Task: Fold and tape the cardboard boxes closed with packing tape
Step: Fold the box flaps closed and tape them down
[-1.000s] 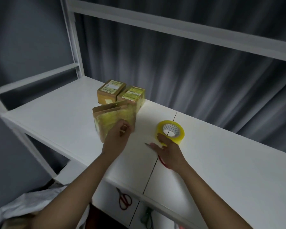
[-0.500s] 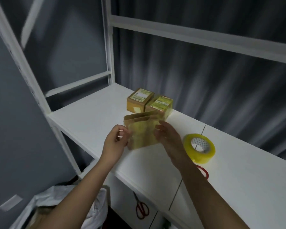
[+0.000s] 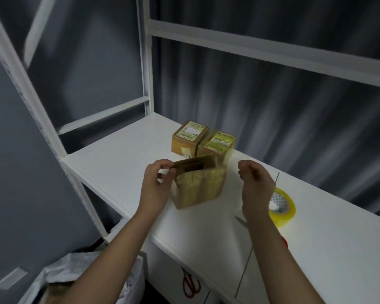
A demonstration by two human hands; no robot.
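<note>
Partly hidden behind the right grip point(image 3: 256, 183), curled on nothing, lies glossy yellow tape roll point(image 3: 283, 208); left grip point(image 3: 157, 185) pinches the tape-wrapped cardboard box point(image 3: 199, 186) flap near the counter point(image 3: 123, 159) front edge.

A white shelving frame point(image 3: 146, 62) is standing around my white worktop point(image 3: 316, 249), and grey pleated curtains point(image 3: 272, 102) are hanging behind it. Red-handled scissors point(image 3: 190, 286) are lying on the lower shelf, and a white plastic bag point(image 3: 86, 268) is sitting below.
</note>
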